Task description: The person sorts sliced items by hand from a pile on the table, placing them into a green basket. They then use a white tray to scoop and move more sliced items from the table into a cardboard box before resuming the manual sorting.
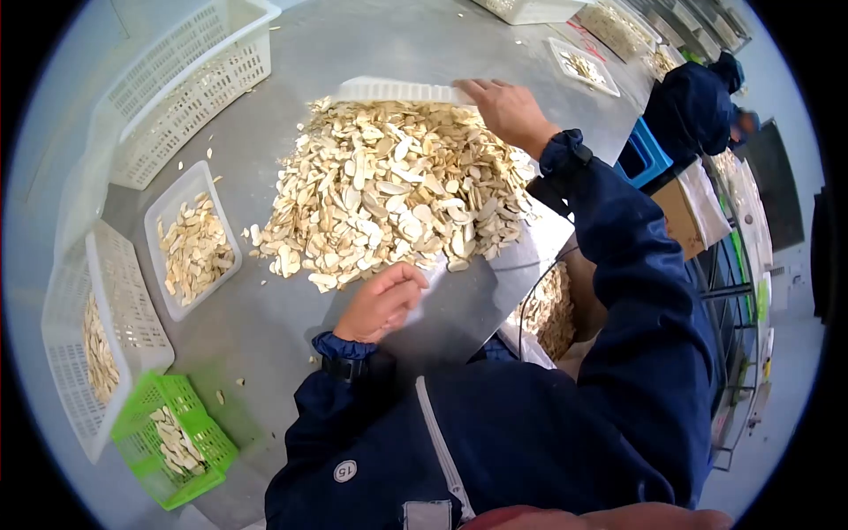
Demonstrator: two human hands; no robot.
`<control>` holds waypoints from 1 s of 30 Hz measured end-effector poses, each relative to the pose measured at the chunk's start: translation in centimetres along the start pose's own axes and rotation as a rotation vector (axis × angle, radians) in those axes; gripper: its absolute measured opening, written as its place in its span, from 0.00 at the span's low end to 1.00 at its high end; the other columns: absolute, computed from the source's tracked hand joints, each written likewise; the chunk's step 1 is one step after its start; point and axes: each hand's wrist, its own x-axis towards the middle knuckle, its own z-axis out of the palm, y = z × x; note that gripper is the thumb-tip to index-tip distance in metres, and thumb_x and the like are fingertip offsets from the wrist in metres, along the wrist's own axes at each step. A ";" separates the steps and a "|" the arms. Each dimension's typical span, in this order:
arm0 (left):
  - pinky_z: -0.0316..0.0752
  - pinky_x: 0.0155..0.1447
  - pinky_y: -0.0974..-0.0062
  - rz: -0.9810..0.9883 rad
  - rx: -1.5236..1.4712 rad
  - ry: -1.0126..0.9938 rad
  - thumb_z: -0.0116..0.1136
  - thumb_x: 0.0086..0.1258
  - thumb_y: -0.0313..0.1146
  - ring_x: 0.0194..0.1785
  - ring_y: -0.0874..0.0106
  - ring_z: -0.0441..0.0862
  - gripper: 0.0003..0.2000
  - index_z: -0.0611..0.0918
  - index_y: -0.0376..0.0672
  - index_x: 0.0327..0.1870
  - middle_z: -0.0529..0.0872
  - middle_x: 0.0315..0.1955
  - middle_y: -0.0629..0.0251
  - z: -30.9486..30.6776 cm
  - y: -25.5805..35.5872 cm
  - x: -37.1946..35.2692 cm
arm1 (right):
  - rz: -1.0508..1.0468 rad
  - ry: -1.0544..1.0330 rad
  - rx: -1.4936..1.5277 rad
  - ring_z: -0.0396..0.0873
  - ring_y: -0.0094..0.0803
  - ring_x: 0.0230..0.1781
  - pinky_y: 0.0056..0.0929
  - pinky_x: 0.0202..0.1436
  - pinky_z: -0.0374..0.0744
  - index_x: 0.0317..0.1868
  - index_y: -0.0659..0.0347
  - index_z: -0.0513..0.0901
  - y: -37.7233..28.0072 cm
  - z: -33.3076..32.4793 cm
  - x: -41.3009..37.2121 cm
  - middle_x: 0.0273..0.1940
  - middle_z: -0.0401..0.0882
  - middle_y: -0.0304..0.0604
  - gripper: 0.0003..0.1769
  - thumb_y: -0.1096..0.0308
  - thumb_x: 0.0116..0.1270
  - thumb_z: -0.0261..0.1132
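Note:
A large heap of pale dried slices (pixel 389 185) lies on the grey metal table (pixel 353 44). My right hand (pixel 508 110) is at the heap's far right, its fingers closed on the end of a white ribbed plastic tray (pixel 402 91) that stands along the heap's far edge. At the near edge of the heap is my left hand (pixel 384 303), fingers curled in; whether anything small is between them is hidden.
Left of the heap sits a white tray (pixel 231 225) with slices, near white perforated baskets (pixel 203 84) and a green basket (pixel 212 433). An open bag of slices (pixel 552 309) is below the table's right edge. Another person (pixel 693 110) is at the upper right.

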 end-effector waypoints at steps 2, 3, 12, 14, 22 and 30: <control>0.57 0.24 0.87 0.001 -0.010 0.012 0.52 0.85 0.28 0.22 0.88 0.62 0.06 0.81 0.40 0.54 0.78 0.32 0.72 0.0 0.1 0.0 | -0.009 0.048 -0.040 0.86 0.51 0.55 0.47 0.54 0.85 0.74 0.49 0.75 -0.9 -1.7 -0.5 0.57 0.87 0.50 0.26 0.72 0.77 0.53; 0.57 0.24 0.87 -0.004 -0.015 0.012 0.52 0.85 0.28 0.22 0.88 0.62 0.06 0.81 0.40 0.54 0.78 0.32 0.71 0.0 0.0 0.0 | 0.021 0.064 -0.047 0.86 0.51 0.54 0.47 0.53 0.85 0.74 0.49 0.75 -0.9 -2.8 -0.9 0.56 0.87 0.50 0.26 0.72 0.77 0.53; 0.54 0.23 0.85 0.006 0.015 0.063 0.52 0.83 0.27 0.19 0.88 0.60 0.06 0.82 0.41 0.53 0.80 0.32 0.71 0.2 0.2 0.2 | 0.483 -0.115 -0.404 0.88 0.54 0.31 0.54 0.32 0.82 0.52 0.60 0.77 3.1 -6.6 -14.2 0.40 0.89 0.52 0.11 0.71 0.71 0.59; 0.54 0.22 0.85 0.009 0.023 0.051 0.52 0.84 0.28 0.19 0.88 0.60 0.06 0.81 0.41 0.53 0.79 0.32 0.71 0.3 0.3 0.3 | 0.463 -0.205 -0.472 0.88 0.46 0.27 0.49 0.26 0.81 0.57 0.62 0.77 1.6 -5.0 -16.7 0.36 0.88 0.48 0.16 0.70 0.70 0.60; 0.57 0.23 0.85 0.053 0.072 0.086 0.50 0.85 0.28 0.19 0.87 0.60 0.07 0.80 0.39 0.53 0.78 0.33 0.68 0.6 -0.2 0.4 | 0.238 0.155 -0.238 0.86 0.41 0.25 0.39 0.25 0.81 0.60 0.66 0.79 -6.8 -6.4 -15.0 0.29 0.84 0.43 0.19 0.71 0.70 0.59; 0.58 0.23 0.87 0.061 0.094 0.083 0.53 0.84 0.31 0.21 0.85 0.62 0.06 0.79 0.40 0.52 0.78 0.32 0.69 0.9 0.0 0.5 | 0.617 0.024 -0.424 0.90 0.46 0.34 0.42 0.33 0.85 0.53 0.62 0.77 5.3 -7.1 -22.6 0.37 0.88 0.49 0.11 0.72 0.72 0.60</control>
